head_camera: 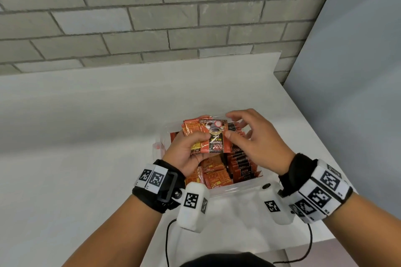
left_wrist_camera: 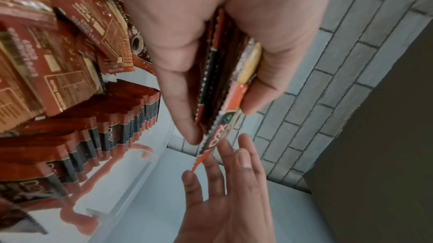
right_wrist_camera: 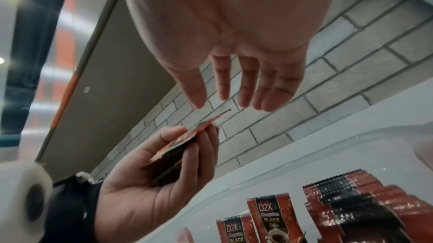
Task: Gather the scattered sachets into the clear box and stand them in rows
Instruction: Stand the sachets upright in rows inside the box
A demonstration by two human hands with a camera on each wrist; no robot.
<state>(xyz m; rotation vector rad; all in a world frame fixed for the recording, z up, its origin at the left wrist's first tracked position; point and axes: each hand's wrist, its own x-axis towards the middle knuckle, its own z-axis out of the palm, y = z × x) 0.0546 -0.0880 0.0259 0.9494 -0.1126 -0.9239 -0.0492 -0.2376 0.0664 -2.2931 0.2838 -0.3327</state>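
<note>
My left hand grips a small stack of red-and-black sachets above the clear box. The stack sits between its thumb and fingers in the left wrist view too, left hand, stack. My right hand hovers beside it with straight, spread fingers. Its thumb touches the front sachet and it holds nothing, as the right wrist view shows. Inside the box a row of sachets stands along the right side. Loose sachets lean in a pile on the left.
The box sits on a white counter near its right edge. A grey brick wall runs behind and a grey panel stands to the right. The box has an orange latch on its left side.
</note>
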